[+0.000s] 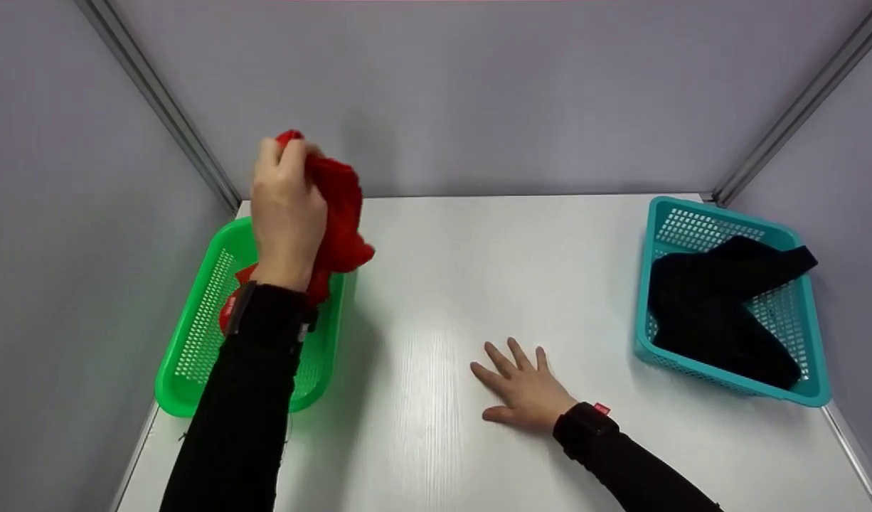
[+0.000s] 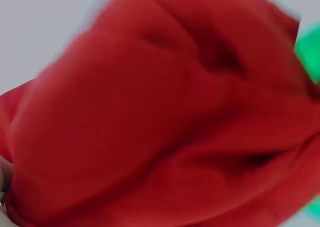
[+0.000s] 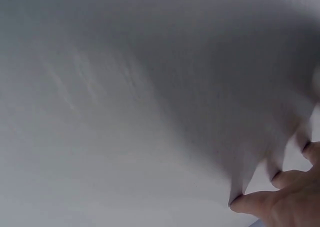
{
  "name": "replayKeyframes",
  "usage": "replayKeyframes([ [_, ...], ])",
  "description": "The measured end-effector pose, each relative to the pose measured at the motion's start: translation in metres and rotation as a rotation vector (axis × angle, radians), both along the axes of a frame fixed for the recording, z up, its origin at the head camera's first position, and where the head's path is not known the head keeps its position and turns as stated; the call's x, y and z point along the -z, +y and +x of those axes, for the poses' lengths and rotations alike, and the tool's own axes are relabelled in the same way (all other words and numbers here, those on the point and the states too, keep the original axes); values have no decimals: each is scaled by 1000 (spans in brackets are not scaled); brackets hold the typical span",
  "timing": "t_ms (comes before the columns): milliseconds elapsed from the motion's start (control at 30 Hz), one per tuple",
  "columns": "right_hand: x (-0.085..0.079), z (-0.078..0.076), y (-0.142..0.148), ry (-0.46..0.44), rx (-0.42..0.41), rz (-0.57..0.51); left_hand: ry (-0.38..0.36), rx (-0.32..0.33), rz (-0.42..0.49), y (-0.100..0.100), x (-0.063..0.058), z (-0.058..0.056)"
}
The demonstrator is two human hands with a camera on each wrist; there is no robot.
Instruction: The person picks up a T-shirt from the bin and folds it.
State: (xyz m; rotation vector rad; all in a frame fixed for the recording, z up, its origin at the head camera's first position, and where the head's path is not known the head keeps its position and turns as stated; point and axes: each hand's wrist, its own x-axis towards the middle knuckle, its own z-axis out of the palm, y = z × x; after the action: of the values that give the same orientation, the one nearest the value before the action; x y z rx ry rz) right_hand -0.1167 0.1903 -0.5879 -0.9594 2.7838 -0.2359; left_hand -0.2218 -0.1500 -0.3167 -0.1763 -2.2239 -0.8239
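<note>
My left hand [image 1: 286, 210] grips a bunched red cloth [image 1: 340, 213] and holds it up above the green basket [image 1: 194, 306]. The cloth hangs down to the right of the hand and fills most of the left wrist view, with only a bit of a finger at the lower left edge there. Below the left wrist, more red material [image 1: 230, 306] shows in the basket, partly hidden by the arm. On the white table my right hand [image 1: 528, 395] rests palm down, fingers spread. Its fingertips [image 3: 242, 203] touch the tabletop in the right wrist view.
A teal basket [image 1: 642, 299] stands at the right of the table, with a black cloth [image 1: 720, 306] inside, one end lying over its right rim. Grey panels [image 1: 464, 99] enclose the back and both sides of the white table [image 1: 422, 306].
</note>
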Motion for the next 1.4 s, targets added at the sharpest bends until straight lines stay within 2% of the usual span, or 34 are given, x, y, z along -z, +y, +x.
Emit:
replayKeyframes([
  [100, -3, 0, 0, 3, -16, -5, 165, 189, 37, 41, -26, 0],
  [200, -3, 0, -1, 18, -32, -3, 297, 360, -2, 79, -44, -2],
  [300, -2, 0, 0, 26, -26, -1, 383, 453, -50, 106, -48, -5],
  [367, -1, -1, 1, 21, -12, -1, 405, 512, -75, 122, -45, -5],
  [467, 0, -2, 1, -2, 7, 0, 389, 604, -98, 143, -32, 2],
  [533, 1, -3, 2, -5, 7, 7, 339, 676, -126, 155, -19, 8],
  [633, 2, -7, 3, -13, 4, -6, 202, 764, -198, 170, 4, 16],
  [733, 3, -9, 5, -31, 3, -52, 14, 800, -299, 182, 32, 23],
  [900, 2, -8, 7, -61, 55, -131, -361, 805, -446, 184, 92, 36],
  [1000, 2, -4, 8, -114, 95, -170, -601, 827, -538, 169, 126, 45],
  [1067, 1, -3, 7, -160, 116, -211, -713, 802, -602, 154, 142, 50],
  [1133, 1, -4, 6, -166, 114, -205, -794, 704, -658, 137, 154, 53],
  [1300, 0, -7, 3, -143, 125, -134, -948, 311, -838, 97, 177, 55],
  [1333, 0, -8, 3, -142, 133, -119, -951, 251, -879, 91, 182, 54],
  [1400, 0, -9, 2, -153, 146, -106, -887, 155, -921, 81, 192, 51],
])
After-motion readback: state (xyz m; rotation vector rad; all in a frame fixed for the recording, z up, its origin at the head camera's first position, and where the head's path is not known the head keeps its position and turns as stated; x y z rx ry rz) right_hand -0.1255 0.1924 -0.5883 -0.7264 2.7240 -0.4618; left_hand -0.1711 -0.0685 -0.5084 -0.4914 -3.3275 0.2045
